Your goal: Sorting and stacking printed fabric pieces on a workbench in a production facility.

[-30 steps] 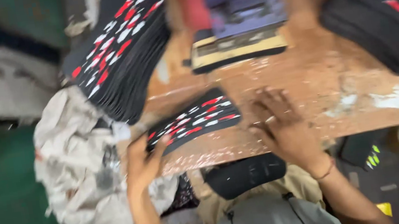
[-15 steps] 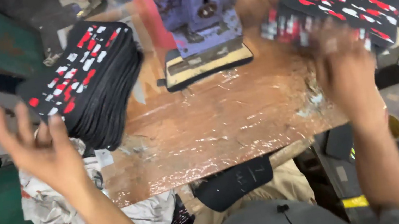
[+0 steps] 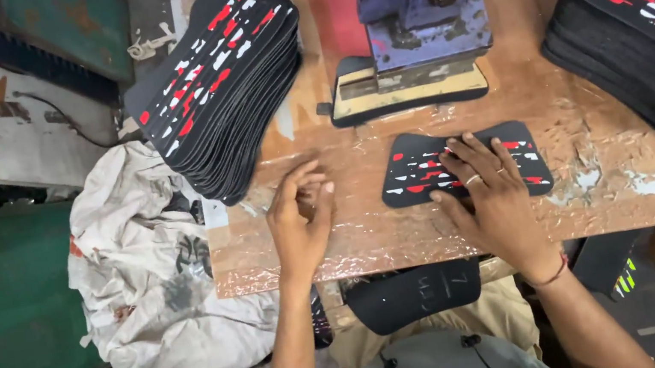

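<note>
Knees and a grey cap fill the bottom edge, hiding a black cut piece point(image 3: 414, 296) under the worktable point(image 3: 455, 230). Right hand point(image 3: 495, 195) lies flat, fingers spread, on a black patterned panel point(image 3: 421, 170); left hand point(image 3: 300, 223) hovers loosely curled, holding nothing. Beyond, the blue press point(image 3: 427, 13) is cut off above — panel stacks stand left point(image 3: 218, 88) and right point(image 3: 642, 33). Cloth sack point(image 3: 151, 279) slumps on the floor.

Your arms are bare; ring on your right hand point(image 3: 493, 201), red thread band at its wrist.
</note>
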